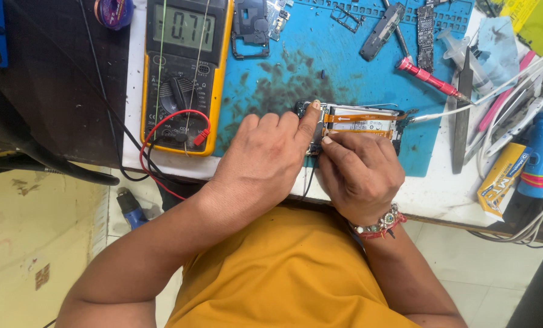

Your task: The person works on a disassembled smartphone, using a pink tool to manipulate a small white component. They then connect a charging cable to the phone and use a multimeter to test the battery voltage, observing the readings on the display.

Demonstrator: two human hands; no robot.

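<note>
The opened smartphone with exposed battery and orange flex cables [356,124] lies flat on the blue, stained rubber repair mat [344,54], near the mat's front edge. Its long axis runs left to right across the worktop [441,194], parallel to that edge.

The left hand [262,161] rests at the phone's left end. Its fingers are curled narrow, and the extended index fingertip presses down on the phone's upper left corner. The right hand [359,170] sits just right of the left hand, fingers bunched close together, with a fingertip touching the phone's lower left edge. Whether it pinches a tool or a small part cannot be told; the fingers hide the contact point. Both hands work the left end; most of the phone extends to the right of them.

Relative to the phone:
- The yellow-cased digital multimeter [183,73] stands to the left, at the mat's left border, with red and black leads plugged in.
- The red-handled precision screwdriver [429,78] lies behind and to the right.
- The grey metal tweezers [463,103] lie further right.
- Detached dark phone parts [250,27] lie behind it.
</note>
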